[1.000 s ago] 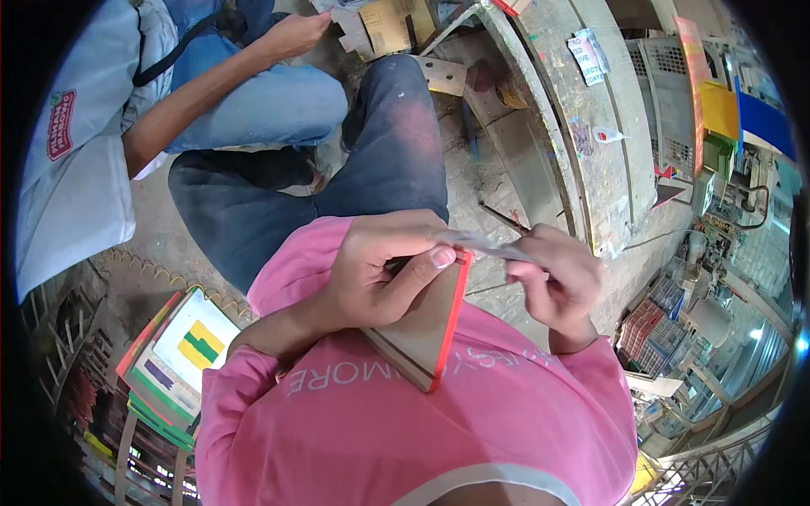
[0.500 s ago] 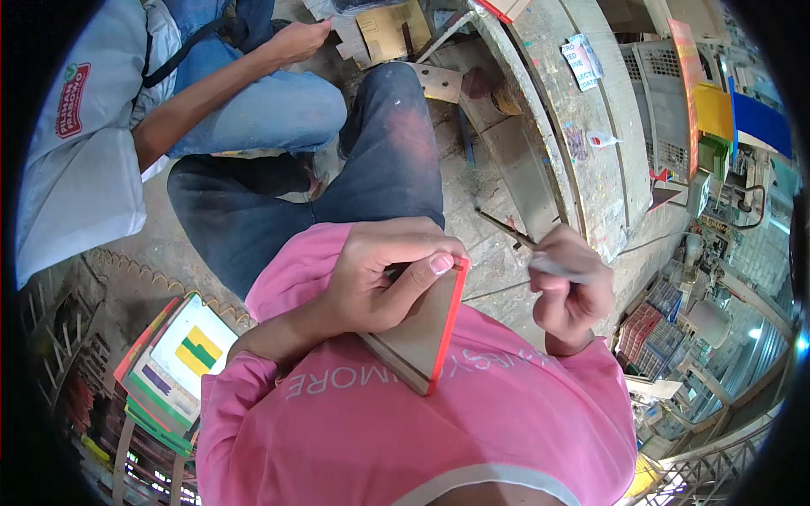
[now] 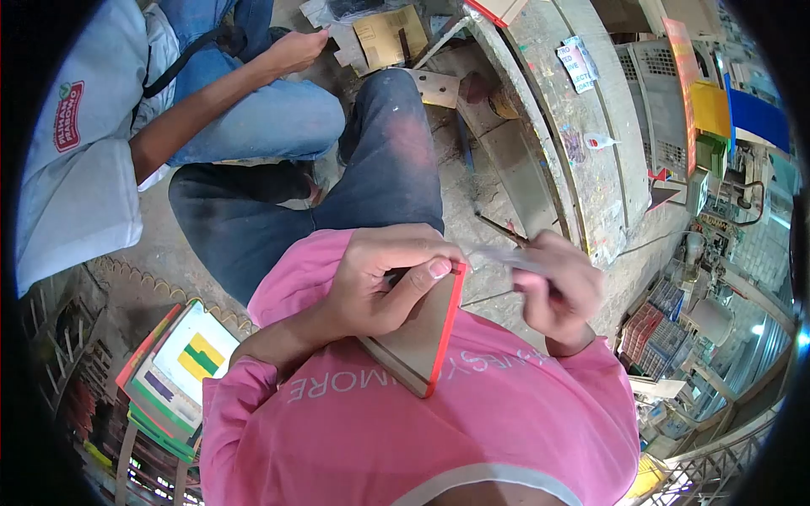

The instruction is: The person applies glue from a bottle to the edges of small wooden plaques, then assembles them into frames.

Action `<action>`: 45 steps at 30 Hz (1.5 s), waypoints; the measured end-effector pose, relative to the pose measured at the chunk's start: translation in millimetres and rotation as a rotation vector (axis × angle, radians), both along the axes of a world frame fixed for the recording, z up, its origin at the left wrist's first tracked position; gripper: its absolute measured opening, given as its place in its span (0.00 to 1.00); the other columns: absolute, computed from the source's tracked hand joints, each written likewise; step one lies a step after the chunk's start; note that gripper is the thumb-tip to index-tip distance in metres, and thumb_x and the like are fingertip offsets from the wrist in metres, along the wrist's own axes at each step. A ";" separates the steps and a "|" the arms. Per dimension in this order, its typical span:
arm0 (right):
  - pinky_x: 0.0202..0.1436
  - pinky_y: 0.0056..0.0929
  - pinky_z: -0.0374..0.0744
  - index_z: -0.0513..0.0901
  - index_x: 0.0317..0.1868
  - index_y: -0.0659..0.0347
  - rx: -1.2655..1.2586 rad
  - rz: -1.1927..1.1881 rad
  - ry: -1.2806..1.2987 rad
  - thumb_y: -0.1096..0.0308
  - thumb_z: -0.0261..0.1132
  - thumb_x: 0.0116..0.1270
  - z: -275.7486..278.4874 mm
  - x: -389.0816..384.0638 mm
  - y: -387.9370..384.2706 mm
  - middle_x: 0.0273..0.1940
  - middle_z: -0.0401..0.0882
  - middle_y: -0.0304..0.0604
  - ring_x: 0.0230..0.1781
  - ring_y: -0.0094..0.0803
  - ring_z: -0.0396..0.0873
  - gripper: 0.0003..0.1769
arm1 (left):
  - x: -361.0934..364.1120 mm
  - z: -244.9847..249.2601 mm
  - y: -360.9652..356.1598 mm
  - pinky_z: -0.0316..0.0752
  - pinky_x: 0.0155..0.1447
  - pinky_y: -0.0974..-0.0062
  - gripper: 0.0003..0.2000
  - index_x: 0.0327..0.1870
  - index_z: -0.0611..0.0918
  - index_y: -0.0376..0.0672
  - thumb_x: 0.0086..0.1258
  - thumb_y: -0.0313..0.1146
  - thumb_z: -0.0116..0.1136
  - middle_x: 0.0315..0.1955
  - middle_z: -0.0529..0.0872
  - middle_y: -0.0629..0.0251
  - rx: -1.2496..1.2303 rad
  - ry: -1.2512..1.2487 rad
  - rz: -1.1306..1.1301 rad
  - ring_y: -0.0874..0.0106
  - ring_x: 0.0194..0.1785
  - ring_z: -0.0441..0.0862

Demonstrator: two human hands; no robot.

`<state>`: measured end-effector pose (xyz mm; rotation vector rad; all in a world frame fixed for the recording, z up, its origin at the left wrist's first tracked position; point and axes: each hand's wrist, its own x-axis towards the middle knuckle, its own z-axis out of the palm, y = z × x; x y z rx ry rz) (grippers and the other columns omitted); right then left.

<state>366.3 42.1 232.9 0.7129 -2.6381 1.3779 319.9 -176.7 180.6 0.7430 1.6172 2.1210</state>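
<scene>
My left hand [image 3: 384, 278] grips a flat brown board [image 3: 415, 337] by its upper end, thumb on the near face. A bright red strip [image 3: 447, 333] runs along the board's right edge, and its lower end rests close against the pink shirt [image 3: 506, 405]. To the right, my right hand [image 3: 561, 282] is closed around a thin pale strip [image 3: 502, 255], smeared by motion, whose kind I cannot tell. The strip points left to the board's top corner. A thin dark-tipped stick [image 3: 498, 226] overlaps the right hand's fingers in this view.
A wooden bench [image 3: 595, 185] at the upper right bears a small white bottle [image 3: 597, 141] and a printed scrap [image 3: 578, 65]. Another person's arm [image 3: 215, 97] is at the upper left. Coloured sheets [image 3: 181, 363] are stacked lower left, near a coiled yellow hose [image 3: 139, 268].
My right hand has moved left with the pale strip, whose end now reaches the board's top corner. The left hand and board stay nearly still.
</scene>
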 end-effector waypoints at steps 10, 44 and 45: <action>0.19 0.31 0.65 0.83 0.38 0.74 -0.019 0.013 -0.016 0.79 0.68 0.58 -0.9 0.1 -1.6 0.20 0.73 0.45 0.17 0.34 0.69 0.08 | -0.1 -0.7 -0.3 0.74 0.37 0.74 0.09 0.40 0.83 0.29 0.73 0.27 0.53 0.30 0.84 0.53 0.043 -0.019 -0.024 0.66 0.30 0.81; 0.19 0.33 0.63 0.84 0.35 0.68 0.033 -0.073 -0.080 0.74 0.68 0.59 1.8 0.4 -7.2 0.17 0.66 0.42 0.16 0.33 0.67 0.06 | 0.8 0.2 0.8 0.73 0.37 0.76 0.09 0.41 0.84 0.29 0.72 0.25 0.53 0.30 0.84 0.55 0.026 -0.057 -0.024 0.69 0.30 0.80; 0.19 0.32 0.63 0.84 0.35 0.69 -0.059 -0.123 -0.005 0.74 0.68 0.59 0.9 -0.5 -7.8 0.18 0.67 0.42 0.15 0.33 0.67 0.06 | 0.1 -0.5 1.5 0.73 0.37 0.76 0.09 0.41 0.84 0.29 0.73 0.25 0.52 0.29 0.84 0.55 -0.004 -0.049 -0.025 0.70 0.30 0.80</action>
